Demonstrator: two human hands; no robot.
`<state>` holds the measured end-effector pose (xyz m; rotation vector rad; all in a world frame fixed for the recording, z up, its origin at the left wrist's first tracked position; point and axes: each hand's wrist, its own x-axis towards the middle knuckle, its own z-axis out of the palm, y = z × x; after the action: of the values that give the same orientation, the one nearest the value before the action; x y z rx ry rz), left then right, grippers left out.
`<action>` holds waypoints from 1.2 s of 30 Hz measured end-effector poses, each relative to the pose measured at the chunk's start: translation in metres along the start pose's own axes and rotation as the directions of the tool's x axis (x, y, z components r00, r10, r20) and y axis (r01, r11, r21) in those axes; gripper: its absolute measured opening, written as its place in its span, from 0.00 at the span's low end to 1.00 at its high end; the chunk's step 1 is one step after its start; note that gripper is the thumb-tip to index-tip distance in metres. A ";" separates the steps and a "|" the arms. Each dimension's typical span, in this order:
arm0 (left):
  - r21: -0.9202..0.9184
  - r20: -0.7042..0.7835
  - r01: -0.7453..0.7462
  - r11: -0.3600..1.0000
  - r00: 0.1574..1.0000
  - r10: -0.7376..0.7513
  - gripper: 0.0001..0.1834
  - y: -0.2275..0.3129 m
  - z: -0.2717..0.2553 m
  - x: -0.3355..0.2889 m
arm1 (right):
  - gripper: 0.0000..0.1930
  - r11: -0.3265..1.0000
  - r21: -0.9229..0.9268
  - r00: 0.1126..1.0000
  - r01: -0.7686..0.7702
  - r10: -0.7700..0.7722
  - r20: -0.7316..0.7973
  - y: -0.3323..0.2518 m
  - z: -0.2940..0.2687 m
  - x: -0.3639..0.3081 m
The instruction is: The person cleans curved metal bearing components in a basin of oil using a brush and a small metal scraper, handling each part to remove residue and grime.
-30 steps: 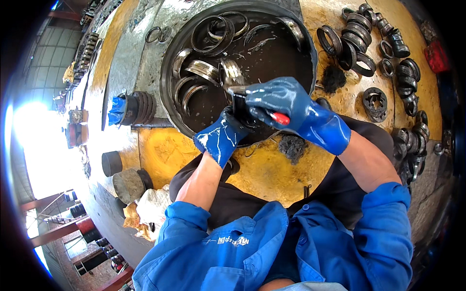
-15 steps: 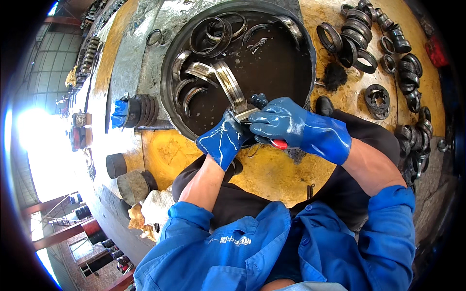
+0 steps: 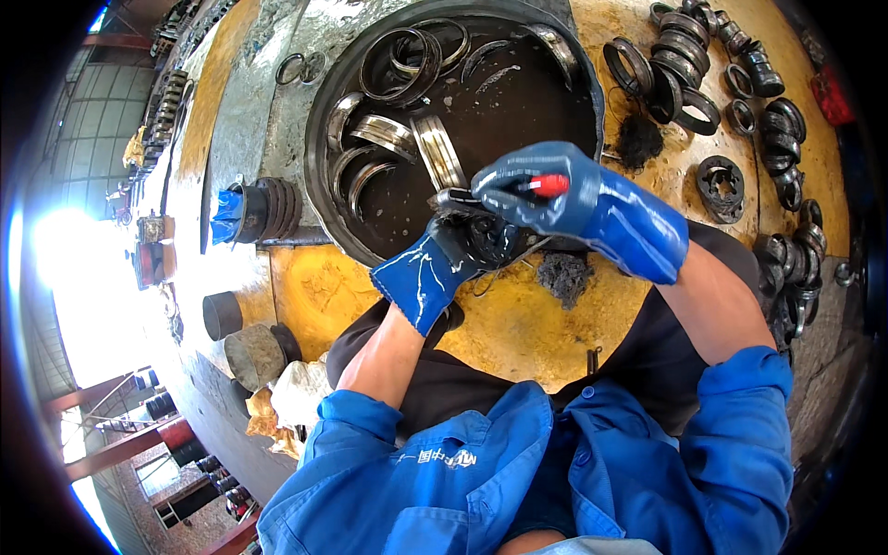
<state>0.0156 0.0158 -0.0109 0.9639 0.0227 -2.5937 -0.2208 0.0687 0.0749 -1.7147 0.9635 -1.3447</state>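
Head view: the blue rubber-gloved left hand (image 3: 465, 250) clasps a curved dark-metal part (image 3: 456, 197), the matching right hand (image 3: 560, 210) a red-handled tool (image 3: 550, 186).

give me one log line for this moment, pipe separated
left hand: gloved, near silver ring, grip unclear | right hand: gloved, holding red-handled tool | basin: dark liquid, other rings inside

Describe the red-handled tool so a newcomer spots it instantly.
Find the big round dark basin, then the blue-gloved right hand at its near right side. The red-handled tool is gripped there, only its handle clearly visible. Unlike the silvery metal rings in the basin, that handle is bright red.
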 end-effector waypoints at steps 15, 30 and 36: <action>0.001 0.021 0.040 0.999 0.999 -0.040 0.22 0.001 0.004 -0.003 | 0.14 0.604 0.643 0.641 -0.472 0.735 -0.220 0.031 -0.055 0.079; -0.015 0.015 0.124 0.992 0.992 -0.123 0.22 0.005 0.007 -0.002 | 0.14 0.455 0.746 0.566 -0.486 0.814 -0.128 0.069 -0.061 0.082; -0.028 0.018 0.151 0.988 0.988 -0.151 0.21 0.006 0.010 -0.002 | 0.14 0.430 0.782 0.499 -0.451 0.848 -0.178 0.073 -0.063 0.082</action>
<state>0.0126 0.0092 -0.0016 0.9651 0.1337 -2.7309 -0.2771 -0.0429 0.0553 -0.2267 1.1420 -1.3450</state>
